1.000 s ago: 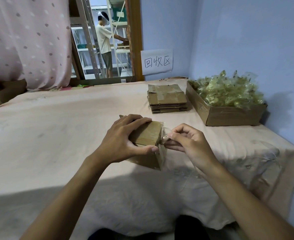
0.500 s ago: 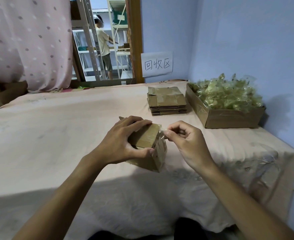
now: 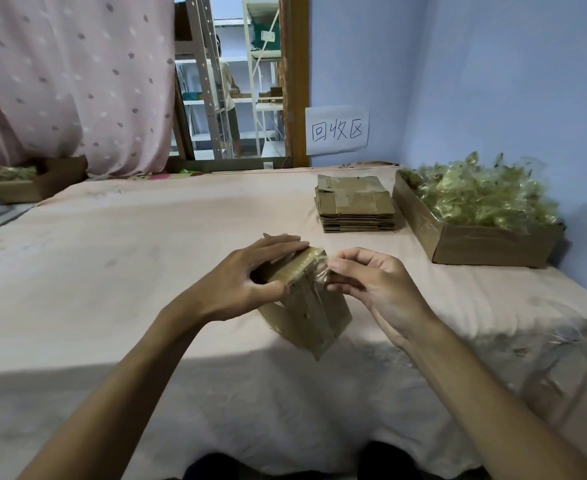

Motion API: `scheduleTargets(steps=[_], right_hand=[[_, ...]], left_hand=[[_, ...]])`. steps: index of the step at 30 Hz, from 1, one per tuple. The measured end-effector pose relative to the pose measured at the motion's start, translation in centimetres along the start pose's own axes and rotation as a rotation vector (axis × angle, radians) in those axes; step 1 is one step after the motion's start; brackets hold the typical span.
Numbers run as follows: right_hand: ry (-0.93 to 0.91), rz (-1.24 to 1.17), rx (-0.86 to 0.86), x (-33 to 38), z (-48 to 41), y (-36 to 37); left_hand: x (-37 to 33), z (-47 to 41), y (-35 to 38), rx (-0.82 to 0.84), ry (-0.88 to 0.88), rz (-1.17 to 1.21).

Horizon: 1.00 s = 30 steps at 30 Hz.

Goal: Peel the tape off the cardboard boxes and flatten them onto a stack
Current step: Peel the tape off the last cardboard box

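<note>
Both hands work over the middle of the cloth-covered counter (image 3: 139, 258), nearer its front edge. The left hand (image 3: 247, 282) grips the small cardboard box (image 3: 314, 315) from the top, fingers across its upper face and thumb curled onto the near side, holding it tilted. The right hand (image 3: 375, 289) pinches a strip of clear tape (image 3: 320, 270) at the box's upper right edge between thumb and fingertips. Toward the far edge lies a stack of flattened boxes (image 3: 356, 204), with an open carton (image 3: 486, 245) heaped with crumpled tape (image 3: 475, 199) just beside it in the far right corner.
</note>
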State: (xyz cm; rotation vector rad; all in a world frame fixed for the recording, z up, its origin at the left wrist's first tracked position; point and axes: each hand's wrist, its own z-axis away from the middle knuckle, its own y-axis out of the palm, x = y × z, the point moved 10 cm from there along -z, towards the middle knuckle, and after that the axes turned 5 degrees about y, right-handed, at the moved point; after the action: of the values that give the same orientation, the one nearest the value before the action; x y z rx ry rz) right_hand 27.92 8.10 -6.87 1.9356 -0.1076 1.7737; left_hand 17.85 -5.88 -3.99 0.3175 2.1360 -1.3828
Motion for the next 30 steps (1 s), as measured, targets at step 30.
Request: scheduleTargets(steps=[30], right_hand=[[-0.239,0.162,-0.051,3.4,-1.0,1.6]], left_hand=[[0.0,0.1,-2.3,-0.32,0.112,0.01]])
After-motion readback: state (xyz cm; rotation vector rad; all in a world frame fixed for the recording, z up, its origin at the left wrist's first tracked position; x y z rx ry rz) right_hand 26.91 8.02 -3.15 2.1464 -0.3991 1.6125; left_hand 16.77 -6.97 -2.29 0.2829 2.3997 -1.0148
